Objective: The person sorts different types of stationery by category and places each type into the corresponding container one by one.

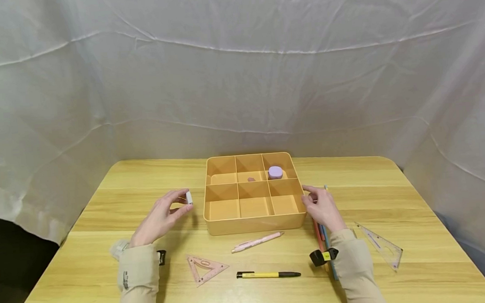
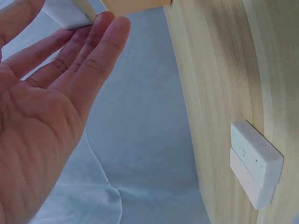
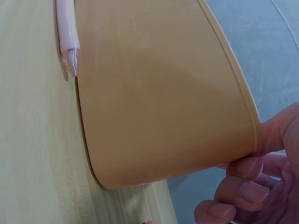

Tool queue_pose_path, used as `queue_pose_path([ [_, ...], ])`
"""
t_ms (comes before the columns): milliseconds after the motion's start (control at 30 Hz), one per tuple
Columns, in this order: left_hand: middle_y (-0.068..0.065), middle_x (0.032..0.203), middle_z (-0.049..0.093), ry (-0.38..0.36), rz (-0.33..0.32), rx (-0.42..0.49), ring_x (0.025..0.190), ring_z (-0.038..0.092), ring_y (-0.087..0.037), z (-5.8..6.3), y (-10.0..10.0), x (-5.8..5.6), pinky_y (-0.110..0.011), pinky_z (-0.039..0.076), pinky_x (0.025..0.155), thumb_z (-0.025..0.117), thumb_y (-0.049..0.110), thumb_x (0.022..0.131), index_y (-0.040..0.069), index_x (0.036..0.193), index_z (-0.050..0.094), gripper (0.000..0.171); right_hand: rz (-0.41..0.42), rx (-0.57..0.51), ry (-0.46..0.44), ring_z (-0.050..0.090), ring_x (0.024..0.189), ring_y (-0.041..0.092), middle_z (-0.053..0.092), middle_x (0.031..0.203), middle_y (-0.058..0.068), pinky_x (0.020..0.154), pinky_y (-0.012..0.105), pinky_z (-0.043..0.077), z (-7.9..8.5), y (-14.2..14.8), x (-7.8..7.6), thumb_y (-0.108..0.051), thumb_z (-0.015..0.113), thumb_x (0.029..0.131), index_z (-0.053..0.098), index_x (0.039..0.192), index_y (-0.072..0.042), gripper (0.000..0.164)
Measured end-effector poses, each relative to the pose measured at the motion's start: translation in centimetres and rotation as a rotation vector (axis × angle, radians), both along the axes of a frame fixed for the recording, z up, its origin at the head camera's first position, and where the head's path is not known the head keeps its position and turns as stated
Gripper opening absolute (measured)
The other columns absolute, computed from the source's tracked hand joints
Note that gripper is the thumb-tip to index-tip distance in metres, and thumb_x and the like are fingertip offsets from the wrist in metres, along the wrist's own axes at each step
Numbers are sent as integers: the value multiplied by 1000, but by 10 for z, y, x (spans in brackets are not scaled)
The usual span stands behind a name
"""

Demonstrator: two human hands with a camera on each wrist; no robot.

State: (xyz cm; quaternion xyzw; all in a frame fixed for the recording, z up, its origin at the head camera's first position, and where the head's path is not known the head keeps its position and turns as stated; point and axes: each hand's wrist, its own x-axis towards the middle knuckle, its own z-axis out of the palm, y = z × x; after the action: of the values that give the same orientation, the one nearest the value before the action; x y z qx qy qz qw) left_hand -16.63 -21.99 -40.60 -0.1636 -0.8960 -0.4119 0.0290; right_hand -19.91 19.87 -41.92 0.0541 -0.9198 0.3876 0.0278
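Between the thumb and fingertips of my left hand [image 1: 160, 218] is a small white eraser [image 1: 189, 198], held above the table just left of the orange divided storage box [image 1: 256, 224]. The left wrist view shows the lower end of this eraser [image 2: 70, 13] at the fingertips. My right hand [image 1: 323, 209] grips the box's right rim, with its other fingers curled beside the outer wall in the right wrist view. In the box's back right compartment sits a lilac rounded object [image 1: 275, 172]. A small brownish piece [image 1: 251, 179] lies in the back middle compartment.
A pink pen [image 1: 257, 242], a yellow-and-black pen [image 1: 268, 275] and a pink triangle ruler [image 1: 204, 269] lie in front of the box. Red and blue sticks [image 1: 318, 236] lie partly under my right forearm. Farther right is a clear set square [image 1: 382, 245]. Two pale blocks [image 2: 256, 161] rest on the table.
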Motion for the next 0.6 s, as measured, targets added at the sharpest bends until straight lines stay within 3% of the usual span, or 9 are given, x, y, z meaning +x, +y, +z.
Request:
queue_pose_path([
  [600, -18, 124, 66, 38, -39, 11, 118, 63, -36, 1, 9, -2, -54, 52, 103, 65, 17, 98, -3, 135, 55, 43, 5, 7, 1, 51, 65, 14, 51, 65, 1, 63, 26, 41, 1, 1, 0, -8, 53, 97, 57, 136, 10, 43],
])
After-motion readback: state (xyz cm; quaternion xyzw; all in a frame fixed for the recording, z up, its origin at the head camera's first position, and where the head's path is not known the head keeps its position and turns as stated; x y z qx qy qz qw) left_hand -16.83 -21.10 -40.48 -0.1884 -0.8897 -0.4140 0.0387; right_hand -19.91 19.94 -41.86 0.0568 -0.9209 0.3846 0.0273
